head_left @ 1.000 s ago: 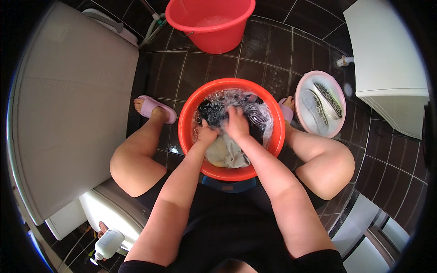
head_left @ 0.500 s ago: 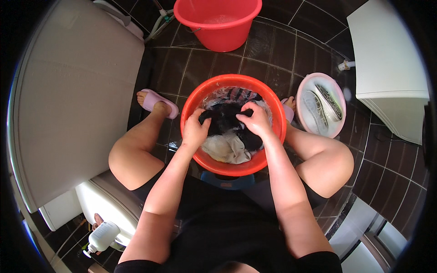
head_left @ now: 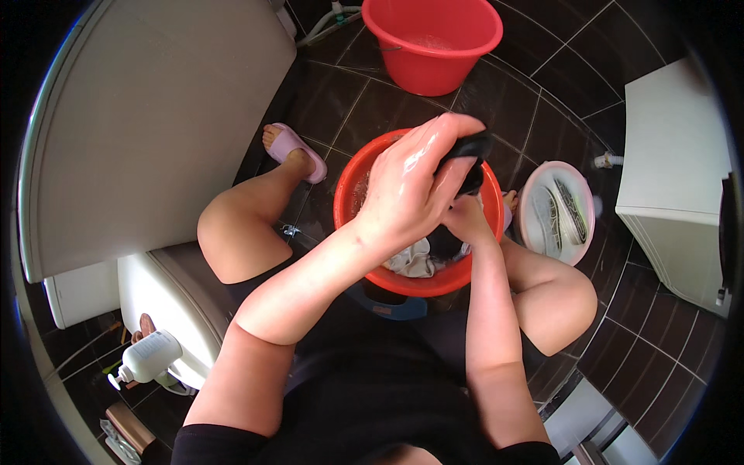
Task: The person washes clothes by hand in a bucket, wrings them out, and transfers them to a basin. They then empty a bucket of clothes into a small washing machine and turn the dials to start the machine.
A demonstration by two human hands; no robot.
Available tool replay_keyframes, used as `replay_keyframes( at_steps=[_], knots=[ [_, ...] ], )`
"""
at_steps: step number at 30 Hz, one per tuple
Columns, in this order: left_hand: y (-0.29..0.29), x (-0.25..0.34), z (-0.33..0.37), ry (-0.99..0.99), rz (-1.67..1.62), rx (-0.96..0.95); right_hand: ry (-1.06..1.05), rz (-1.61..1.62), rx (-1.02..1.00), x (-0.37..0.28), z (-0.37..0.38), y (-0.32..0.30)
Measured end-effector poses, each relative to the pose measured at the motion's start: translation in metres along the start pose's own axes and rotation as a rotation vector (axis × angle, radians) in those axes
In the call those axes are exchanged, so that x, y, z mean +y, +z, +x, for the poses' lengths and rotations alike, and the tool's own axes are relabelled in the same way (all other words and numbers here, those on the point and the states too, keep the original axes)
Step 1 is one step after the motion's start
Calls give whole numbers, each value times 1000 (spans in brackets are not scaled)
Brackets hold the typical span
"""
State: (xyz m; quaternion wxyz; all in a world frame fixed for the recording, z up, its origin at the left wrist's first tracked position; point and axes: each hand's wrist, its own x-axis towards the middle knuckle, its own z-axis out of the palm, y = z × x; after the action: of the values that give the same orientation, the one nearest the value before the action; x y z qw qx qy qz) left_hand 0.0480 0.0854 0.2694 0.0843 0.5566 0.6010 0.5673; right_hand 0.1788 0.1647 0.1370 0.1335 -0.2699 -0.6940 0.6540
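Note:
My left hand (head_left: 415, 174) is raised above the orange-red basin (head_left: 434, 288), its wet fingers wrapped round a bunched black cloth (head_left: 470, 147). Lower down, over the basin's right part, my right hand (head_left: 469, 223) is closed at the lower part of the black cloth; its fingers are partly hidden. The cloth is stretched upright between the two hands, and its exact kind does not show. In the basin lie a whitish cloth (head_left: 415, 261) and more dark fabric in water. My left hand and forearm cover much of the basin.
A red bucket (head_left: 446, 66) stands beyond the basin. To the right, a pink tub (head_left: 527, 221) holds patterned shoes (head_left: 570, 213) in suds. Beside my left arm is a white pump bottle (head_left: 153, 355). A pale cabinet-like unit (head_left: 670, 155) stands at right, a large pale panel (head_left: 155, 116) at left.
Both hands had the black cloth low in the basin. My left hand has lifted it up and to the right; my right hand has moved slightly right. The whole view has shifted and tilted.

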Motion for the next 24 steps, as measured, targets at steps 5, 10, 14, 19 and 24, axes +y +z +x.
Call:
replay_keyframes(
  at_steps=[5, 10, 14, 19, 24],
  knots=[
    [9, -50, -16, -292, -42, 85, 191, 407, 191, 63, 21, -9],
    [42, -166, -107, -775, -122, 65, 261, 333, 421, 73, 47, 1],
    [74, -206, -163, -945, 62, -89, -108, -563, 312, 149, 49, 24],
    [75, -232, -186, -1163, -60, -59, 401, -378, 308, 156, 62, 20],
    [81, -238, -182, -1275, 63, -97, 473, -631, 117, 144, 55, 44]
  ],
)
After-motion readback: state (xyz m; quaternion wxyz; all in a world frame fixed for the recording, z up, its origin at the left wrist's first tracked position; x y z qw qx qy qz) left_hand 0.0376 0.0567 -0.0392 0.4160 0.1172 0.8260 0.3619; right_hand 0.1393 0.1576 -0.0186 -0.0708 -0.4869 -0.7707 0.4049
